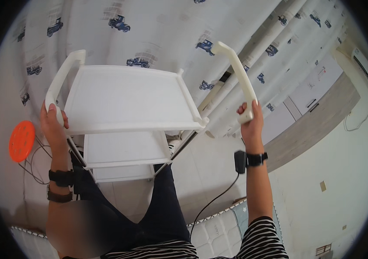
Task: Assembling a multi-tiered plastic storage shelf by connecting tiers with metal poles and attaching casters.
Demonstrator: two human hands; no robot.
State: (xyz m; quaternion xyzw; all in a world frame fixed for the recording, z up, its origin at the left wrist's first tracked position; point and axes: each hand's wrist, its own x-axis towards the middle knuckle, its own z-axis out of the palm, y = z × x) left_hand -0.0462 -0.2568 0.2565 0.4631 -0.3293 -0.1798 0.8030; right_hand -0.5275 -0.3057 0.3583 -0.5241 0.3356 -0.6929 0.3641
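We see only the upper shelf of the white plastic cart (pixel 128 97) whole; its two lower shelves are largely covered by it, and its base is hidden. Our left forearm (pixel 69 224) dissolves into blur near the lower edge. The left hand (pixel 53 125) hides the end of the cart's left handle (pixel 61 80).

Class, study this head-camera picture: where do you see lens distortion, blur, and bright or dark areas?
Head view: the fisheye lens bows the white plastic three-shelf cart and its curved white handles, and a black ring frames the picture. A smeared, blurred patch sits at the lower left, by the left forearm. Light is soft and even, with the car-print curtain bright. The left hand and right hand look sharp.
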